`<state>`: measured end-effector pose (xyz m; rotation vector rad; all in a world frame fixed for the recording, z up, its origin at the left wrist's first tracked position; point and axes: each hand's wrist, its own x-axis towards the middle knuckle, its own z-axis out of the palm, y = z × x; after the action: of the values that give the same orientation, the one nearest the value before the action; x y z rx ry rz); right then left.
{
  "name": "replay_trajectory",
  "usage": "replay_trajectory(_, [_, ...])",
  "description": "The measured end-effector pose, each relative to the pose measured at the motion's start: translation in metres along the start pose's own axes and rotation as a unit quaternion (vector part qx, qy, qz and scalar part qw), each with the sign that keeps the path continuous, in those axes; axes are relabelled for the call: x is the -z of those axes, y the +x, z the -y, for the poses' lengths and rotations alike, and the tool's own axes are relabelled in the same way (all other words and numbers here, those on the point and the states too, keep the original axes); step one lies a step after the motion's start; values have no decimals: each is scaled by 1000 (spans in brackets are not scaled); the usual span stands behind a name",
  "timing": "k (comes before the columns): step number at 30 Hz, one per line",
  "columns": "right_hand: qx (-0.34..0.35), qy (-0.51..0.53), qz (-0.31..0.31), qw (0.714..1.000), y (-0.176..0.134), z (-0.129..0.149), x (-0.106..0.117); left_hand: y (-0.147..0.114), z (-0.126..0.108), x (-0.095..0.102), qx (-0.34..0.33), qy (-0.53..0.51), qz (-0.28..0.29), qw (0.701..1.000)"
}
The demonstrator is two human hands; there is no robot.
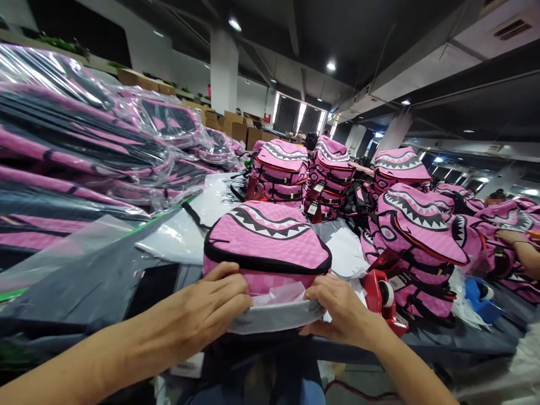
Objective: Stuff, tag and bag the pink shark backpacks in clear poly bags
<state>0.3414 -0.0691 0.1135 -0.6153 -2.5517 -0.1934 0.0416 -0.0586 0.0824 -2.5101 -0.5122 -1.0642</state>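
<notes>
A pink backpack (pixel 265 225) with a black-and-white toothed mouth print and black trim lies in front of me at the table's near edge. Along its near side runs a pale grey band (pixel 276 318); whether it is part of the bag or a wrap, I cannot tell. A thin clear piece of plastic (pixel 287 292) shows above the band. My left hand (pixel 215 301) is closed on the left end of the bag's near side. At the right end, my right hand (pixel 337 309) grips the band, thumb and fingers around its edge.
Bagged pink backpacks (pixel 76 140) are piled high on the left. Stacks of backpacks (pixel 282 169) stand behind and to the right (pixel 422 225). A red tape dispenser (pixel 382 298) and a blue one (pixel 481 301) lie right; a dark phone-like slab (pixel 154 287) lies left. Another person's arm (pixel 523 250) reaches in far right.
</notes>
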Motion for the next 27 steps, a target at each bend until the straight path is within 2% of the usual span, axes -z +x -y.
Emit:
replay_trajectory(2, [10,19,37,999,-6,-1,2,-5,-2,-4,-27,9,-45,999])
replay_trajectory(4, [22,5,21,1000,-11,-3,-2,-8,-12,-12,-13,28,-84,996])
replay_trajectory(5, [34,-22,-14,999,-13,-3,-7,-10,-20,-16,7,30,-87,996])
replay_trajectory(8, [60,-118,-151,980,-18,-1,-28,-14,-46,-28,65,2,-36,997])
replay_trajectory(11, [21,-131,-209,969,-25,5,-52,-22,-59,-33,81,2,-33,996])
replay_trajectory(13, [8,-101,-208,973,-33,9,-65,-29,-60,-33,66,7,-35,997])
replay_trajectory(16, [59,-76,-163,982,-50,11,-79,-40,-61,-36,46,4,-16,999])
replay_trajectory(17, [84,-78,-146,983,-56,11,-83,-44,-64,-40,45,7,-23,999])
replay_trajectory(19, [113,-88,-127,982,-67,10,-93,-53,-73,-55,57,22,-72,996])
replay_trajectory(21, [96,-102,-150,979,-75,9,-106,-64,-86,-75,105,43,-129,985])
replay_trajectory(23, [41,-123,-191,973,-83,9,-124,-76,-99,-95,176,75,-158,969])
replay_trajectory(25, [3,-138,-202,970,-93,12,-140,-90,-112,-110,220,95,-138,961])
replay_trajectory(27, [7,-124,-171,977,-103,15,-148,-104,-124,-116,222,93,-116,964])
